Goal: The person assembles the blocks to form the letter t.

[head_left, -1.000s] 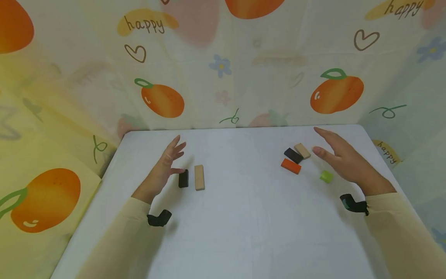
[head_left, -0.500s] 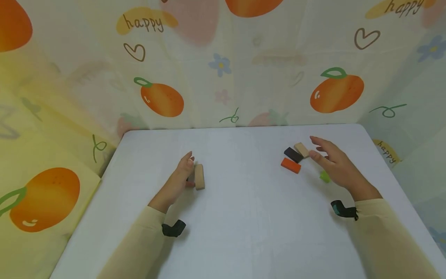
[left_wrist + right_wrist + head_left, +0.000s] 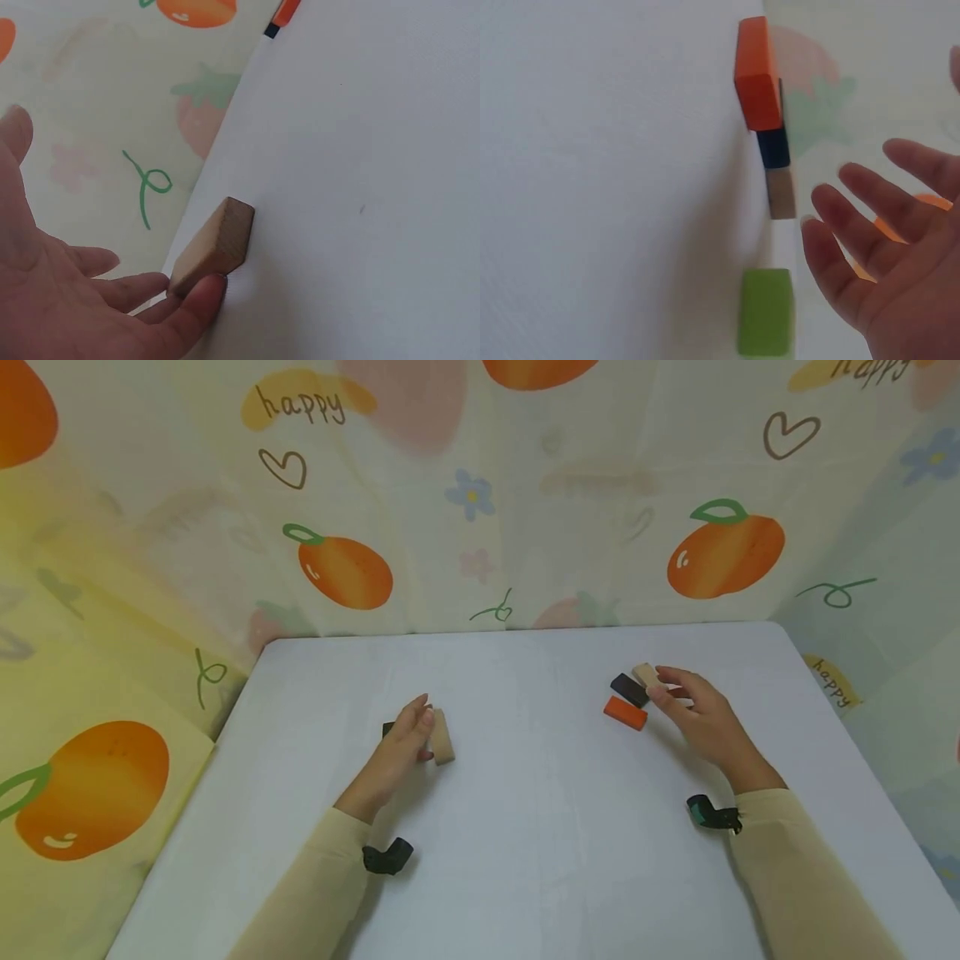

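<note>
My left hand (image 3: 392, 756) is beside a pale wooden block (image 3: 444, 739) on the left half of the table. In the left wrist view its loosely extended fingers touch the near end of that wooden block (image 3: 214, 251). Just left of the hand, a black block (image 3: 387, 728) is mostly covered by it. Over at the right, my right hand (image 3: 701, 722) hovers by a second wooden block (image 3: 643, 674), fingers spread and nothing between them. A black block (image 3: 628, 690) and an orange block (image 3: 625, 712) lie close to it. The green block (image 3: 766, 311) shows only in the right wrist view.
The white table (image 3: 525, 827) carries the blocks in two groups, left and right. A patterned cloth (image 3: 480, 552) with printed oranges hangs along the back edge and both sides. A dark band (image 3: 388, 857) shows at the left wrist.
My left hand has moved right; the left wooden block has shifted right and tilted, and its black neighbour has shifted slightly left. My right hand has moved left to the blocks, covering the green one.
</note>
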The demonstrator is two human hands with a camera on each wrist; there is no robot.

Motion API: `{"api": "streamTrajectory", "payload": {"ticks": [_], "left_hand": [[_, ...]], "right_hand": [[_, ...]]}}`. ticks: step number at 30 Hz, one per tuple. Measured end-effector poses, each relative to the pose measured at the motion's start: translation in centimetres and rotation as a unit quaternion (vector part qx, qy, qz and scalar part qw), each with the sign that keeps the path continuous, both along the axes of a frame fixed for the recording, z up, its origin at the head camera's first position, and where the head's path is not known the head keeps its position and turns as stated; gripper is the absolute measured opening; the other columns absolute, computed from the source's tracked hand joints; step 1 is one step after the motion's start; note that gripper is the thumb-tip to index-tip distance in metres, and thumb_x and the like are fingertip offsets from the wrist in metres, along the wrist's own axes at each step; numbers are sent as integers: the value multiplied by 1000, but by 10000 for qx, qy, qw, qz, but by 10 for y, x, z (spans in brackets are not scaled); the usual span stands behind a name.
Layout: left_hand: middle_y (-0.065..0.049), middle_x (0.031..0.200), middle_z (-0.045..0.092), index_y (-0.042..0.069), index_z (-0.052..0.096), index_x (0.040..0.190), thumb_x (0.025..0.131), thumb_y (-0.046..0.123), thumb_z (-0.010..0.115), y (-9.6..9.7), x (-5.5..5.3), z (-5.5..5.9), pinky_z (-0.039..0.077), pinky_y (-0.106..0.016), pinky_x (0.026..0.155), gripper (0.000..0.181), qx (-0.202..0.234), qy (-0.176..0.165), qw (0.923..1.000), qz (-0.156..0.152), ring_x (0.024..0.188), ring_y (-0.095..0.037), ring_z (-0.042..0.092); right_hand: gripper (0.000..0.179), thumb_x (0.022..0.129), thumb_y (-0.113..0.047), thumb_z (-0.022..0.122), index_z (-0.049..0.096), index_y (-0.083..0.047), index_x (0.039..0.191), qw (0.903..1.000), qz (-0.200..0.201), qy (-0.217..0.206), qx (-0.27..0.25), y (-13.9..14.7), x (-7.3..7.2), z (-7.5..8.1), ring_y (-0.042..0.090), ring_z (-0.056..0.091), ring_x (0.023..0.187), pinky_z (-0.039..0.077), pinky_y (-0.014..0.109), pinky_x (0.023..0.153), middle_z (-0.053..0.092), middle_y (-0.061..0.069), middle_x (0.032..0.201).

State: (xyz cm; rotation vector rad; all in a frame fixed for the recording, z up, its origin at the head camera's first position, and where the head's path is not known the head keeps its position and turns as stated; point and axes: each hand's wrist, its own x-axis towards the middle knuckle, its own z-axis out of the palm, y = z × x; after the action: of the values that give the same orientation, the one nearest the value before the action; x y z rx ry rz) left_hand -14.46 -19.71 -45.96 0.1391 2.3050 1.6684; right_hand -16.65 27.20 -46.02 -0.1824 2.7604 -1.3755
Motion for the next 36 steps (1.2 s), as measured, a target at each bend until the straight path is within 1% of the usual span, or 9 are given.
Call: {"api": "streamTrajectory", "payload": {"ticks": [4,11,15,19,23,27,31,34,36], "left_hand": [[-20,174,29,4,18,173,119,40,47,5,-1,-7,46,-56,111,72,107,109,9999,11,152,-36,37],[-19,170,37,2,27,171,117,35,52,15,-4,-23,48,-58,111,67,234,407,9988,-97,150,-36,42],[-18,168,42,2,33,169,115,33,59,24,-4,-30,42,-59,117,67,232,567,9981,-114,152,-35,40],[-17,165,46,1,38,166,113,27,64,34,-4,-35,38,-56,120,64,273,783,9964,-202,152,-34,41],[-14,164,49,4,43,165,110,23,68,44,-2,-38,47,-46,108,63,315,906,9949,-305,146,-30,48],[-8,162,52,11,46,165,105,23,77,51,3,-39,50,-38,99,68,322,860,9950,-385,134,-28,55],[-7,159,54,13,46,165,98,19,85,56,7,-41,49,-42,105,78,241,908,9946,-430,134,-26,55],[-9,157,55,11,44,166,94,14,89,58,8,-43,50,-46,106,85,60,983,9944,-372,128,-28,58],[-9,155,56,11,44,166,92,12,90,58,9,-46,52,-45,106,87,-136,1008,9944,-298,124,-27,61]], "right_hand": [[71,112,-48,62,46,-2,163,9999,-160,-1,-22,-5,-4,-9,47,54,133,51,66,104,50,27,156],[56,111,-30,68,55,3,154,9993,-293,219,57,-16,-12,-18,45,60,123,52,61,103,56,28,149],[47,111,-22,68,60,5,148,9982,-307,393,336,-20,-18,-24,43,60,118,51,58,101,60,28,141],[40,110,-14,68,63,7,143,9959,-291,564,644,-22,-24,-30,41,59,113,50,57,98,62,28,131],[36,107,-8,71,66,8,139,9925,-299,788,881,-24,-27,-34,41,59,109,50,57,95,62,27,125],[40,105,-7,74,65,7,141,9906,-348,835,1030,-25,-28,-34,42,59,110,51,59,98,62,28,126],[43,104,-5,74,63,7,144,9908,-347,747,1069,-26,-29,-36,43,58,113,50,60,101,60,28,129],[44,104,-4,73,62,7,145,9909,-347,734,1076,-26,-29,-37,44,58,116,49,61,104,60,28,131],[45,103,-3,73,62,7,146,9910,-334,742,1066,-26,-29,-38,44,58,117,48,62,105,59,29,132]]}}
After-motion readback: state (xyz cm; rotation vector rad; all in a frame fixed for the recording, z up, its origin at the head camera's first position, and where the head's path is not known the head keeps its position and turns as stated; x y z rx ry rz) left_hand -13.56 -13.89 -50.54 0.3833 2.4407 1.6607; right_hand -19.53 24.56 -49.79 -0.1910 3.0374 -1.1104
